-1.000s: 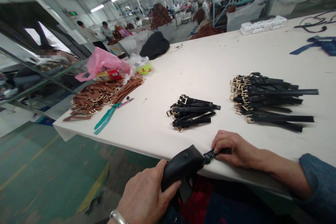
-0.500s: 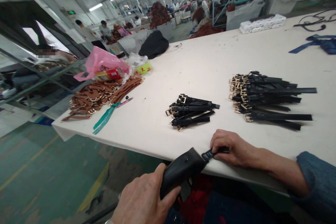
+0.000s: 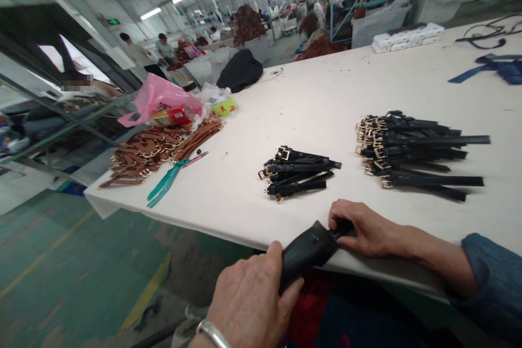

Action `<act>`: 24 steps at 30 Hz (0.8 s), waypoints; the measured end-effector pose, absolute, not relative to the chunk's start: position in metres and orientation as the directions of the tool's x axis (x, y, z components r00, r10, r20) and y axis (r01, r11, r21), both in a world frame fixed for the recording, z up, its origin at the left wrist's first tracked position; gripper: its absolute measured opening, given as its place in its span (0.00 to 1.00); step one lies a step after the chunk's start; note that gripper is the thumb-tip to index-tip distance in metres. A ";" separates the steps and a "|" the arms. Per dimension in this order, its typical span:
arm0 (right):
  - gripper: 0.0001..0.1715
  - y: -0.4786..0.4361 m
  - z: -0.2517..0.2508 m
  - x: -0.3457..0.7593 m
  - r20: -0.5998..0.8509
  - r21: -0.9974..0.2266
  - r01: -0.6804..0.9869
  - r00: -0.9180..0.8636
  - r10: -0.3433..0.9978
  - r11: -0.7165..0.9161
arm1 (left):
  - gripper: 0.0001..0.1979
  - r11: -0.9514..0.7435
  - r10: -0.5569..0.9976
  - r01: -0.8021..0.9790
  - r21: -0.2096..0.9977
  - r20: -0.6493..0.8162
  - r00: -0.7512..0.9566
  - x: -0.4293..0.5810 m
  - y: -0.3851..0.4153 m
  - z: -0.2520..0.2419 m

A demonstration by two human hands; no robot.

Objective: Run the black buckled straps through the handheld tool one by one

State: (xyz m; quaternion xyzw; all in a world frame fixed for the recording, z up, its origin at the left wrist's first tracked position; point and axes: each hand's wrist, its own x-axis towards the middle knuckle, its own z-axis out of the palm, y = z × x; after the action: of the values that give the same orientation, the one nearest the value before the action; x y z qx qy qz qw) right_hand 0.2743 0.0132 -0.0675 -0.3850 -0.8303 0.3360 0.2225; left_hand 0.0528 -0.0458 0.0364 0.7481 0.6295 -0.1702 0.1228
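Fingers of right hand (image 3: 369, 227) pinched shut on black strap (image 3: 341, 227) at lower centre; left hand (image 3: 253, 296) clamped round black leather piece (image 3: 308, 250). Strap being fed in; steady push judged needed next.

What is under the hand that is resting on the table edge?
Under the right hand a bit of narrow black strap peeks out, running into the black leather piece that the left hand grips. The fingers cover the rest of the strap.
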 end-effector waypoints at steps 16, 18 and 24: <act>0.15 0.015 -0.071 0.279 0.155 -0.750 0.440 -0.608 0.779 0.493 | 0.18 -0.172 0.938 0.984 -0.054 -0.313 0.147 0.052 -0.027 0.027; 0.15 0.015 -0.072 0.279 0.162 -0.754 0.438 -0.598 0.785 0.489 | 0.18 -0.180 0.939 0.981 -0.067 -0.310 0.152 0.052 -0.027 0.029; 0.14 0.015 -0.072 0.280 0.138 -0.784 0.421 -0.600 0.788 0.457 | 0.15 -0.174 0.920 0.982 -0.071 -0.367 0.137 0.054 -0.035 0.037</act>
State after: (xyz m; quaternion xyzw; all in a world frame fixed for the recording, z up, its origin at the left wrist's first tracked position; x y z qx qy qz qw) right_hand 0.2798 0.0155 -0.0720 -0.3703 -0.8159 0.3664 0.2507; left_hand 0.0537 -0.0345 0.0374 0.7481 0.6357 -0.1659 0.0937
